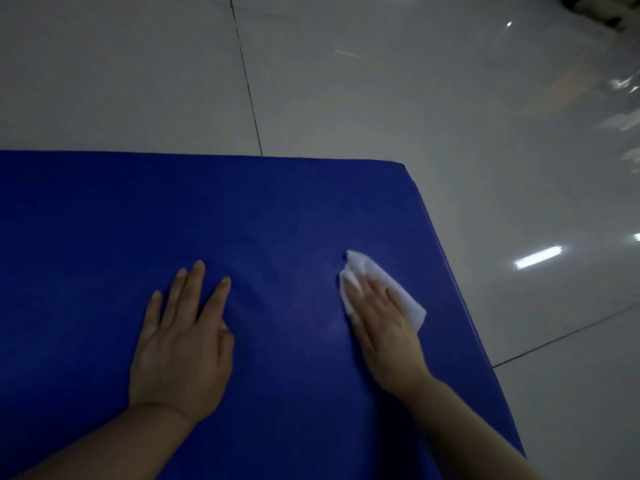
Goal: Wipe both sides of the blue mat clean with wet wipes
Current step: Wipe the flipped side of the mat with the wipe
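Observation:
The blue mat [242, 209] lies flat on the floor and fills the lower left of the head view; its far right corner shows at upper right. My left hand [180, 344] rests palm down on the mat, fingers straight and spread. To its right, my right hand [384, 323] presses flat on a white wet wipe [398, 292] that lies on the mat near its right edge. The wipe sticks out beyond the fingertips and on the right side of the hand.
Glossy pale floor tiles [381, 81] with dark grout lines surround the mat on the far and right sides. Light reflections shine on the tiles at right. Dark, blurred objects [599, 8] sit at the top right corner.

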The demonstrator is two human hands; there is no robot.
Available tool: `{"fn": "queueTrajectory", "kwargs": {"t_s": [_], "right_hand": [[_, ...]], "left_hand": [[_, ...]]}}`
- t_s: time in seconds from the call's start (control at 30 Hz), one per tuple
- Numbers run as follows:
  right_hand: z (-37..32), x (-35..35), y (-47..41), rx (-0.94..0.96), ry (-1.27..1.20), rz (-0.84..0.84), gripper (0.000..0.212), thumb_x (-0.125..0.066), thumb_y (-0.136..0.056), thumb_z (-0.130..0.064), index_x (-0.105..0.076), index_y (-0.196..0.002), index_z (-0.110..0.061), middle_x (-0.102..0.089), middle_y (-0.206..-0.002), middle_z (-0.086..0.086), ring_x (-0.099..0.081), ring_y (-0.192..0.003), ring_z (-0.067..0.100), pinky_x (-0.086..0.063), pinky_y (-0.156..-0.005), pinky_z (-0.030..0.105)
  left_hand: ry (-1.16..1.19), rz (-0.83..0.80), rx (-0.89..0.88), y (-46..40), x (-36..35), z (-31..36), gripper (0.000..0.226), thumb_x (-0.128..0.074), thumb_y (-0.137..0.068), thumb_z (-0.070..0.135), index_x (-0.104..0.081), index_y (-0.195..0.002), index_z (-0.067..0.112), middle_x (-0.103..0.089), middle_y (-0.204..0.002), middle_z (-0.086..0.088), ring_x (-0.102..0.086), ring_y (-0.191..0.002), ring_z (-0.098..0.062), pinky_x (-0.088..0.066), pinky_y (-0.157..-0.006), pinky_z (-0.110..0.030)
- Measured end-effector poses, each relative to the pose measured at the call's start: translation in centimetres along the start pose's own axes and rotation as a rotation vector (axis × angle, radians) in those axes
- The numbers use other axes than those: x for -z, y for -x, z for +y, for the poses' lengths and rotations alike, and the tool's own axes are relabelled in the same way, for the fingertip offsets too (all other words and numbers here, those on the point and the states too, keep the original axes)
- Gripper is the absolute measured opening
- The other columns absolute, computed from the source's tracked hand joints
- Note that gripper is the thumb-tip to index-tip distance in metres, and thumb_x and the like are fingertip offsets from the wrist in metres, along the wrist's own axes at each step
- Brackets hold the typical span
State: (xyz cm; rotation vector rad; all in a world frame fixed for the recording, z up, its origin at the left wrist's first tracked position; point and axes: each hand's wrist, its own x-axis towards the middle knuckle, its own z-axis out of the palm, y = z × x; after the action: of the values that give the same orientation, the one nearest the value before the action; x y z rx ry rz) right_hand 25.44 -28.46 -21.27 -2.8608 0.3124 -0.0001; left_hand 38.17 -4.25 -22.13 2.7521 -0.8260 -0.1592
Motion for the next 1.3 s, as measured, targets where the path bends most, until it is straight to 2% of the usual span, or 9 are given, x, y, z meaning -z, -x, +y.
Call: {"fn": "queueTrajectory", "kwargs": {"t_s": [0.17,0.33,0.43,0.53,0.63,0.87,1.0,1.13,1.3], "right_hand": [[6.5,1.3,-2.1,-0.613,0.057,0.096,0.051,-0.019,-0.103,-0.029,-0.011,-0.152,-0.019,-0.01,-0.159,0.005,-0.007,-0.147,0.02,-0.009,-0.12,0.038],[-1.7,-0.7,1.0,-0.198,-0.038,0.015,0.053,-0.01,-0.101,-0.043,-0.009,-0.151,-0.029,-0.007,-0.159,-0.005,-0.001,-0.147,0.014,-0.003,-0.12,0.033],[-0.3,-0.3,2.5,-0.047,-0.03,0.003,0.05,-0.019,-0.103,-0.033,-0.018,-0.152,-0.024,-0.017,-0.158,-0.002,-0.012,-0.147,0.013,-0.006,-0.12,0.032],[5.9,1.5,2.2,-0.398,0.044,0.137,0.049,-0.021,-0.104,-0.028,-0.022,-0.151,-0.014,-0.021,-0.157,0.008,-0.022,-0.144,0.025,-0.019,-0.117,0.042],[6.7,1.6,2.4,-0.664,0.039,0.114,0.049,-0.02,-0.104,-0.026,-0.015,-0.152,-0.016,-0.015,-0.158,0.009,-0.014,-0.146,0.026,-0.014,-0.119,0.042],[-5.1,-1.9,8.4,-0.071,-0.048,-0.089,0.051,-0.007,-0.102,-0.042,0.001,-0.151,-0.037,-0.008,-0.16,-0.011,-0.001,-0.147,0.011,-0.002,-0.119,0.034],[-0.5,-0.6,6.1,-0.328,0.079,0.105,0.055,-0.012,-0.101,-0.037,-0.02,-0.151,-0.015,-0.021,-0.157,0.005,-0.022,-0.144,0.022,-0.022,-0.117,0.041],[2.9,0.7,4.5,-0.673,0.077,0.023,0.053,-0.018,-0.104,-0.028,-0.002,-0.153,-0.019,-0.003,-0.161,0.002,-0.001,-0.147,0.018,-0.004,-0.12,0.034],[-5.4,-2.0,10.0,-0.301,0.075,0.028,0.054,-0.02,-0.099,-0.031,-0.006,-0.151,-0.025,-0.019,-0.158,0.005,-0.013,-0.146,0.021,-0.018,-0.118,0.041]], "left_hand": [[0.003,0.008,-0.009,0.2,-0.3,-0.1,0.057,-0.025,-0.092,0.029,-0.044,-0.141,0.009,-0.028,-0.154,-0.017,-0.027,-0.14,-0.029,0.001,-0.116,-0.036],[0.009,0.034,0.0,0.1,-0.3,0.0,0.057,-0.026,-0.091,0.029,-0.046,-0.14,0.009,-0.029,-0.153,-0.016,-0.028,-0.14,-0.028,-0.002,-0.116,-0.037],[0.011,0.028,0.004,0.0,-0.3,0.0,0.057,-0.025,-0.091,0.029,-0.046,-0.14,0.01,-0.03,-0.153,-0.016,-0.028,-0.14,-0.028,-0.007,-0.116,-0.04],[0.004,0.024,0.005,0.1,-0.4,-0.1,0.058,-0.022,-0.092,0.03,-0.046,-0.141,0.01,-0.03,-0.153,-0.017,-0.03,-0.14,-0.029,-0.009,-0.114,-0.042],[0.016,0.025,0.006,0.2,-0.4,-0.2,0.054,-0.028,-0.093,0.028,-0.044,-0.142,0.011,-0.028,-0.155,-0.016,-0.027,-0.142,-0.028,-0.009,-0.115,-0.042],[0.101,0.024,0.019,0.2,0.3,0.1,0.053,-0.037,-0.094,0.023,-0.038,-0.146,0.014,-0.019,-0.159,-0.012,-0.015,-0.147,-0.023,-0.005,-0.119,-0.041],[0.155,0.057,-0.038,0.2,0.2,-0.2,0.046,-0.033,-0.098,0.017,-0.045,-0.142,0.01,-0.024,-0.157,-0.013,-0.018,-0.146,-0.024,-0.002,-0.12,-0.036],[0.15,0.02,-0.114,4.8,0.3,-0.2,0.046,-0.044,-0.094,0.009,-0.047,-0.14,0.009,-0.024,-0.156,-0.013,-0.02,-0.144,-0.025,0.007,-0.119,-0.027],[0.069,-0.056,-0.146,11.5,-0.3,0.0,0.056,-0.027,-0.088,0.026,-0.05,-0.137,0.009,-0.03,-0.153,-0.015,-0.028,-0.139,-0.027,-0.007,-0.116,-0.039]]}}
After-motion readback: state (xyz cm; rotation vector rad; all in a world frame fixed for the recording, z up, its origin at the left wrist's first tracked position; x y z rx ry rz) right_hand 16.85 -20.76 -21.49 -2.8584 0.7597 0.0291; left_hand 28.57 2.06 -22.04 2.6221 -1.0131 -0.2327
